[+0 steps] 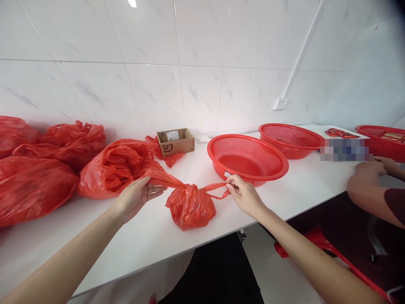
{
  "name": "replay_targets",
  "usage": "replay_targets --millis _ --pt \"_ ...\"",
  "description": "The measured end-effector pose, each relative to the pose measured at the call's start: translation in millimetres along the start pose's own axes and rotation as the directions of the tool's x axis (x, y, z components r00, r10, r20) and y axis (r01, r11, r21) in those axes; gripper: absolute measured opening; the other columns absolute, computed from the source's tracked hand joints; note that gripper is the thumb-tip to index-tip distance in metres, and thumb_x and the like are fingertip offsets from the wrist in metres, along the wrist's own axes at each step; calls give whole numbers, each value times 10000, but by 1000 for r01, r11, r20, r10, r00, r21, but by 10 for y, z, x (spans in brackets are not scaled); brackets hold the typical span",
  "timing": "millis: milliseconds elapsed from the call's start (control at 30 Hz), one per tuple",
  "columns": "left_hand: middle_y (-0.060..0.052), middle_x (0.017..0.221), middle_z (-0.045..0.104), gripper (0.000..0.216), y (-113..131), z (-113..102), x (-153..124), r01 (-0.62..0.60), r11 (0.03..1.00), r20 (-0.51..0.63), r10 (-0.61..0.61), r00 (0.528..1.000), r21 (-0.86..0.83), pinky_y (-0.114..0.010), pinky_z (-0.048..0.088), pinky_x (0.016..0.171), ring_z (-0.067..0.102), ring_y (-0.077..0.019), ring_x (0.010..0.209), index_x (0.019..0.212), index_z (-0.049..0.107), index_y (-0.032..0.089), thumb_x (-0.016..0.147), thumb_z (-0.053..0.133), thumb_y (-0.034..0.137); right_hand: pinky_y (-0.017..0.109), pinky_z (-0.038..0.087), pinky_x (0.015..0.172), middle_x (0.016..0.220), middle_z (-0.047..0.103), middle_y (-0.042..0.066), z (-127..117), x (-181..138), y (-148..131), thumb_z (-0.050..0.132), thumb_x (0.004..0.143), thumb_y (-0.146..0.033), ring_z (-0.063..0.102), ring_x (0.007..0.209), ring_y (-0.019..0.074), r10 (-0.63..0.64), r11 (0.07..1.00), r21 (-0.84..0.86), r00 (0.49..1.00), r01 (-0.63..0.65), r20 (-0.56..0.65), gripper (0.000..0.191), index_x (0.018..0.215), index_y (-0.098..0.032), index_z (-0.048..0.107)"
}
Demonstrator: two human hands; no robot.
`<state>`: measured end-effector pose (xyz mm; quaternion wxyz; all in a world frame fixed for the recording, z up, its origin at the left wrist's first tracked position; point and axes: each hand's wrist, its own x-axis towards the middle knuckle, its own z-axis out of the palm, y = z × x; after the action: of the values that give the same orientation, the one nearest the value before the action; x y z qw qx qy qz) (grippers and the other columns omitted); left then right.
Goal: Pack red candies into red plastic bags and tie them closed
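While left fingers [154,195], loosely spread, hold red bag [191,209], right fingers [234,180] pinch it

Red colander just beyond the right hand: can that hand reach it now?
Likely yes: the right hand is close to the red colander, nothing visible between, but pinches a handle of the red plastic bag, probably needing release first.
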<state>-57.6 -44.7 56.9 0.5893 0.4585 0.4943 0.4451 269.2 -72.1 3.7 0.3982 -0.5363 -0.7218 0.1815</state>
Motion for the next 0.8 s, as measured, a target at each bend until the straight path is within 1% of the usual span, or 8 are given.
replay_targets --millis 100,200,300,367,467,567,667,800 --pt "-139 1281 636 453 -66 153 15 -189 961 143 162 976 200 -470 448 1020 592 -275 1172 1141 626 156 926 402 486 308 506 691 972 665 73 128 37 -102 416 944 -424 652 891 194 146 922 363 989 -133 -9 269 1099 -219 496" --pt "-152 1326 597 555 -211 328 4 -331 841 222 257 940 429 -442 424 1036 546 -282 1226 1187 609 147 927 347 562 323 519 753 1094 652 91 324 -32 -230 419 935 -492 624 1028 204 227 860 453 971 -234 71 390 1212 -227 492" --pt "-126 1210 663 543 -361 502 -20 -365 775 242 276 930 516 -390 446 991 603 -258 1124 1149 631 159 938 333 561 341 479 865 1187 626 69 510 -141 -345 562 868 -475 603 1058 200 157 940 293 983 -178 94 386 1173 -239 555" --pt "-94 1064 710 522 -439 577 -27 -378 724 243 290 926 578 -357 472 923 642 -235 1001 1057 658 174 951 304 543 338 468 867 1132 649 43 584 -198 -391 622 830 -381 617 1006 193 119 973 184 986 -139 118 320 1114 -242 576" --pt "-69 821 706 540 -542 588 -9 -352 626 200 301 932 696 -333 481 779 656 -224 829 851 656 189 963 246 521 328 472 808 1003 682 3 591 -242 -396 571 826 -210 642 884 176 139 986 62 975 -151 176 276 1097 -263 563" --pt "-53 604 612 532 -652 517 29 -288 507 150 295 944 813 -326 428 644 620 -221 658 646 565 207 957 252 505 311 463 807 1032 681 -6 503 -238 -335 521 838 -143 639 899 167 92 996 -11 975 -92 203 297 1097 -278 570" --pt "-44 552 560 497 -750 457 77 -230 379 124 283 951 896 -319 369 600 587 -210 587 563 472 222 947 292 481 296 448 803 1035 668 5 408 -187 -233 500 854 -131 628 920 164 46 994 -106 970 -21 238 276 1060 -271 618" --pt "-68 646 624 434 -810 464 190 -148 241 84 257 963 959 -316 370 607 618 -222 648 626 529 214 947 325 424 284 422 732 951 651 24 418 -95 -88 492 876 -159 618 860 172 139 962 -267 952 -64 272 212 955 -246 669"
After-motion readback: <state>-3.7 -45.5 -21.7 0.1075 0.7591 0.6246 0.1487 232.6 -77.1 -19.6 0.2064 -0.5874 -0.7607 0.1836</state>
